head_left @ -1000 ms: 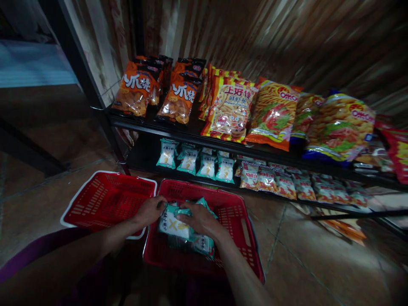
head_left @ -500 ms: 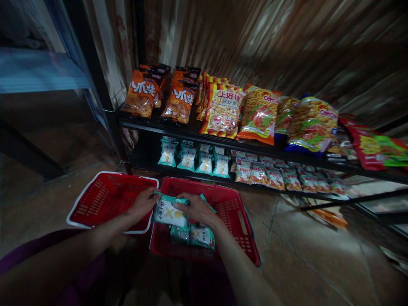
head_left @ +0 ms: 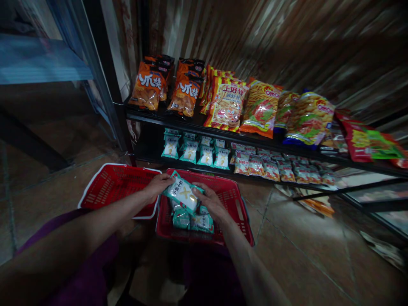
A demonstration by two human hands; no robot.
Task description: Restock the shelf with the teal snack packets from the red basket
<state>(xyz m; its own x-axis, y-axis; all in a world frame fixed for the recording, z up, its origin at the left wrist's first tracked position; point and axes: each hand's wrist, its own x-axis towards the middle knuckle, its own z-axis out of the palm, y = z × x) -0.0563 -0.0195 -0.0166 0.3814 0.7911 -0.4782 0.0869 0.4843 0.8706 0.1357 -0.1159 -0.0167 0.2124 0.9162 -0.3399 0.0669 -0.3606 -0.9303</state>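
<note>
My left hand (head_left: 161, 185) pinches the upper left corner of a teal-and-white snack bag (head_left: 182, 193). The fingers of my right hand (head_left: 210, 200) grip the same bag at its right end. It is held tilted, printed face up, above the right red basket (head_left: 234, 208). Inside that basket lie several more teal snack bags (head_left: 202, 222), partly hidden under the held one. To the left stands a second red basket (head_left: 121, 187) with a white rim, and my left forearm crosses over it.
A black shelf rack (head_left: 194, 124) stands ahead. Orange bags (head_left: 148, 89), yellow-red bags (head_left: 227, 102) and noodle-print bags (head_left: 262, 108) fill its upper board. Small teal bags (head_left: 189, 151) and red-white bags (head_left: 270, 168) line the lower one. Blue furniture (head_left: 44, 63) is at left.
The held snack bag has turned clockwise, its left end now higher, and both hands have shifted slightly right and up in view. The camera view has moved a little.
</note>
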